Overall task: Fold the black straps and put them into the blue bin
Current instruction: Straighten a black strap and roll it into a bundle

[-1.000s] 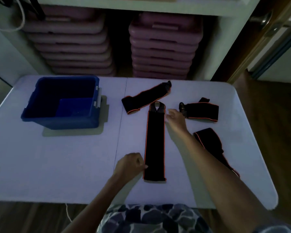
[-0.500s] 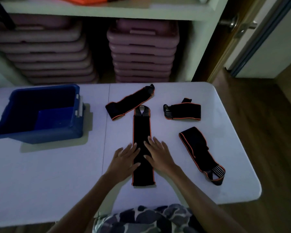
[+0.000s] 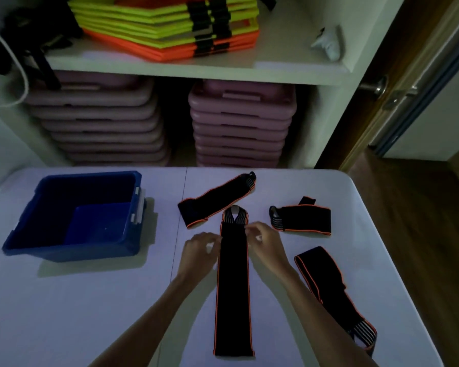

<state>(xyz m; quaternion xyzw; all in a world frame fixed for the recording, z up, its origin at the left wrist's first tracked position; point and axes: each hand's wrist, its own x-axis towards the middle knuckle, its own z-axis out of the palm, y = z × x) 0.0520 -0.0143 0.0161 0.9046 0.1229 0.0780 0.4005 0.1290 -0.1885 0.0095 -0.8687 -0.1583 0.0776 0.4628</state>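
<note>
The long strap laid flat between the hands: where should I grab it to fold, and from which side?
Take the long strap at its far end, just below the striped loop. Pinch both orange edges from the sides, left hand on the left edge, right hand on the right. It lies flat and straight, pointing away from the person, so that end could likely be drawn back over the near end.

Right forearm hides part of the near-right strap (image 3: 326,282); surface (image 3: 64,300) cut off left and bottom.

White table (image 3: 64,313) — blue bin (image 3: 72,246), four black straps (image 3: 233,287).
</note>
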